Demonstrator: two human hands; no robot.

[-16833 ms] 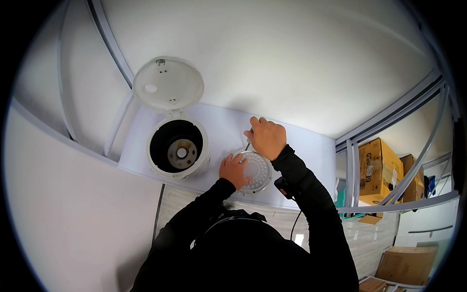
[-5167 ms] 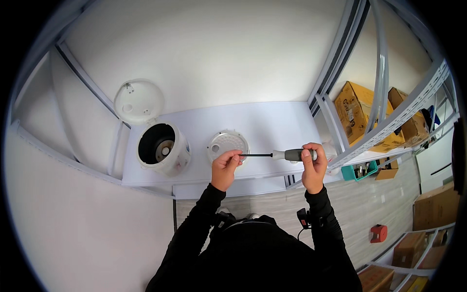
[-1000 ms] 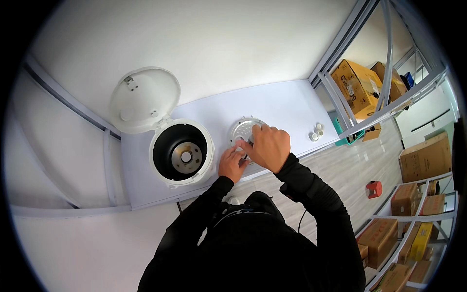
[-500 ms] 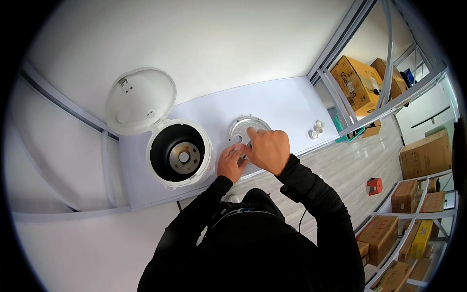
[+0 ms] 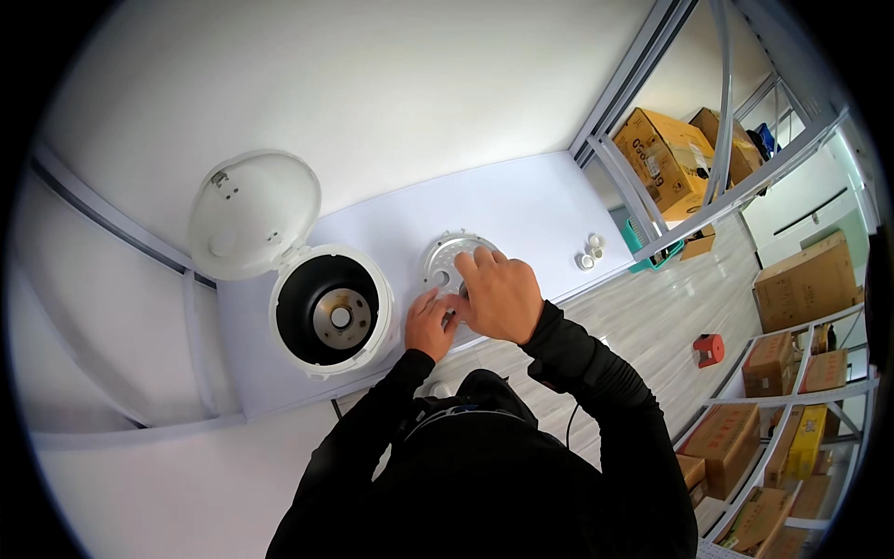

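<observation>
A round, light-grey perforated inner lid [image 5: 450, 252] lies on the table, its near side covered by my hands. My left hand [image 5: 432, 326] is at the lid's near left edge, fingers curled and closed; what they pinch is hidden. Over the lid's near right part, my right hand [image 5: 506, 298] is closed with its knuckles up. A small dark bit shows between the two hands, too small to name. To the left stands a white electric cooker [image 5: 385, 307] with its dark pot cavity exposed. Its hinged cover [image 5: 256, 210] is swung up toward the wall.
Several small white cup-like parts [image 5: 586, 262] stand near the table's [image 5: 521, 200] right end. Metal frame posts rise at both ends of the table. Beyond the right one are cardboard boxes [image 5: 666, 158], a teal crate [image 5: 643, 263], a red stool [image 5: 709, 349] and loaded shelves [image 5: 722, 443].
The view has shifted slightly, so the whole scene sits a little further left and lower. Both hands stay at the inner lid; the right hand's fingers have turned a little.
</observation>
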